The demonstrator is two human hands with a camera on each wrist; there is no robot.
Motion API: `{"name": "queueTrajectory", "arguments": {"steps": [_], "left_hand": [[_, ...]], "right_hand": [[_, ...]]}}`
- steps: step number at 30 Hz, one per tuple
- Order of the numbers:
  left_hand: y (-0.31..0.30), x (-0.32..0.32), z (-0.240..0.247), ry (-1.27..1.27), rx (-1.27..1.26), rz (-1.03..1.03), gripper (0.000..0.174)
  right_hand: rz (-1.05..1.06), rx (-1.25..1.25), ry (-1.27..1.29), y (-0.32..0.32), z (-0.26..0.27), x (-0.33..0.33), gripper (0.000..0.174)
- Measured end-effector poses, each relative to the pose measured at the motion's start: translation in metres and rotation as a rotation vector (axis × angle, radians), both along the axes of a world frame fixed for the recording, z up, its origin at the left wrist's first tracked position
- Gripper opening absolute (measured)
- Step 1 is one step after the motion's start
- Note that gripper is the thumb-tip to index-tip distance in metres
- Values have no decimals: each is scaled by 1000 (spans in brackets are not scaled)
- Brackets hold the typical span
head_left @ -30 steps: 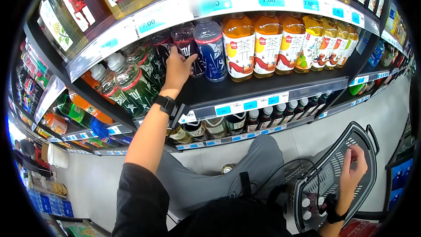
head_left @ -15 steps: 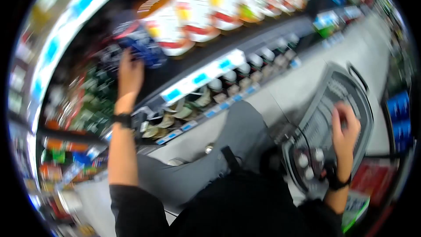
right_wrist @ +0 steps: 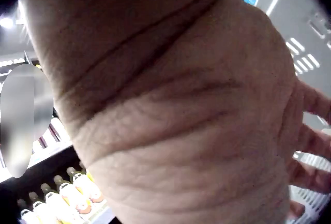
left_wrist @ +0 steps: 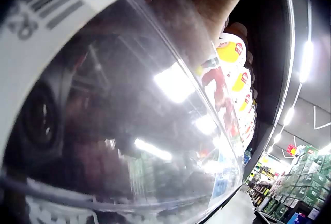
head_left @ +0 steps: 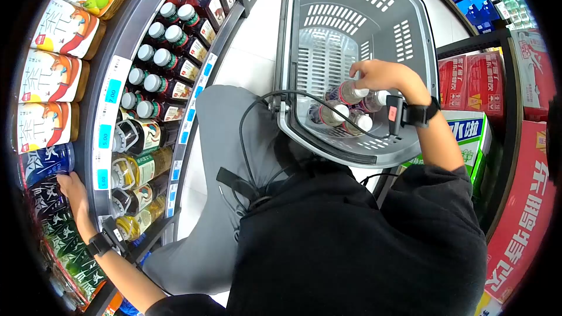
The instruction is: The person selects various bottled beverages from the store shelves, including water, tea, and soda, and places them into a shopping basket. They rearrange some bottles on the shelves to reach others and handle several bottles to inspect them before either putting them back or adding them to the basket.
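In the head view, my left hand [head_left: 75, 196] reaches into the shelf at the far left, fingertips against a dark bottle [head_left: 48, 198] just below a blue one [head_left: 50, 162]. Whether the fingers grip it cannot be made out. Clear plastic [left_wrist: 129, 110] fills much of the left wrist view, with skin at its top. My right hand [head_left: 389, 76], fingers loosely bent and holding nothing, hovers over a grey basket [head_left: 430, 41]. Several white-capped bottles [head_left: 325, 115] stand in the basket under that hand. Spread fingers [right_wrist: 313, 141] show in the right wrist view.
Tea bottles [head_left: 47, 76] line the upper left shelf, and dark white-capped bottles [head_left: 175, 61] fill the one below. A black cable [head_left: 246, 111] loops over the basket's near edge. Red cartons [head_left: 524, 216] and a green-white box [head_left: 468, 140] stand at the right.
The head view has swung toward the basket, so the shelf now lies at the left. My right hand has turned inward over the bottles; my left stays at the dark bottles.
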State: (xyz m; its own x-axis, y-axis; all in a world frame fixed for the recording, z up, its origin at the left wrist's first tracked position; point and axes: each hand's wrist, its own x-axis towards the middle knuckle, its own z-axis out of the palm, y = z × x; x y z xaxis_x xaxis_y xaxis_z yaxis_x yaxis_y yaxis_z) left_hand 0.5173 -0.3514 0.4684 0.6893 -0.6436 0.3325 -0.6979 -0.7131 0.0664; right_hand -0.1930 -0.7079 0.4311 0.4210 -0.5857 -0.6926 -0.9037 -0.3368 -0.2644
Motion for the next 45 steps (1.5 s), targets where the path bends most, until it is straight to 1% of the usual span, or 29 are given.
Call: {"name": "queueTrajectory", "arguments": {"steps": [3, 4, 7, 8, 9, 11, 12, 14, 15, 17, 18, 19, 20, 21, 22, 23, 24, 25, 27, 30, 31, 33, 35, 37, 39, 41, 42, 43, 45], "left_hand": [[4, 15, -4, 6, 11, 12, 40], [3, 15, -4, -8, 14, 19, 40], [4, 14, -3, -3, 19, 30, 40], [3, 11, -2, 18, 22, 30, 41], [2, 9, -1, 19, 22, 32, 41], [4, 19, -6, 26, -2, -8, 42], [5, 26, -9, 26, -2, -7, 42], [2, 28, -8, -69, 101, 16, 45], [3, 26, -10, -48, 28, -37, 44], [1, 21, -10, -65, 72, -37, 40], [1, 14, -7, 105, 56, 1, 37], [-9, -25, 12, 255, 18, 62, 35], [-7, -48, 17, 42, 93, -38, 37], [-2, -83, 23, -59, 8, -199, 42], [-13, -116, 50, 105, 66, -84, 45], [-18, -139, 67, 212, 8, -120, 43], [-19, -154, 76, 237, -41, -89, 40], [-17, -170, 83, 244, -157, -59, 37], [-22, -193, 80, -10, -371, -121, 28], [-33, -238, 90, -131, -472, -249, 24], [-35, -247, 90, -198, -508, -368, 30], [-37, -262, 91, -236, -615, -533, 54], [-36, -273, 91, -318, -673, -628, 74], [-38, -274, 89, -384, -818, -613, 69], [-36, -253, 83, -449, -783, -610, 75], [-29, -237, 69, -457, -938, -569, 77], [-25, -233, 68, -427, -964, -505, 77], [-18, -233, 77, -279, -920, -434, 78], [-18, -217, 71, -48, -938, -317, 78]], "right_hand": [[79, 17, 100, -13, -29, -12, 55], [-20, 57, 145, -13, -27, -10, 58], [-104, 147, 148, -4, -26, -3, 58], [-134, 90, 97, 4, -27, 0, 49], [-133, 90, 97, 4, -36, -3, 49], [-33, -121, -77, 6, -63, -11, 40], [-122, -149, -125, 6, -70, -14, 32], [-116, -214, -178, 5, -69, -13, 33], [-110, -282, -232, 4, -68, -10, 33], [-150, -423, -302, 11, -33, 4, 31], [-111, -517, -325, 10, -22, 9, 32], [-29, -697, -459, 9, -15, 10, 32], [-9, -689, -495, 15, 20, 21, 31], [-39, -759, -615, 24, 47, 32, 29], [20, -883, -618, 33, 78, 39, 27], [86, -938, -747, 36, 100, 41, 25], [102, -971, -746, 38, 122, 39, 25], [19, -973, -791, 53, 151, 48, 25], [205, -1082, -886, 60, 194, 57, 28], [371, -1241, -1091, 81, 229, 103, 35], [399, -1245, -1107, 88, 236, 121, 35], [584, -1192, -1303, 106, 249, 160, 39], [771, -1134, -1398, 123, 254, 204, 46], [855, -902, -1526, 146, 252, 244, 42], [1029, -784, -1604, 165, 253, 285, 42], [1097, -710, -1729, 188, 247, 318, 40], [1124, -708, -1812, 196, 240, 336, 40], [1148, -706, -1897, 203, 235, 350, 39], [1150, -735, -1854, 215, 236, 364, 39]]}}
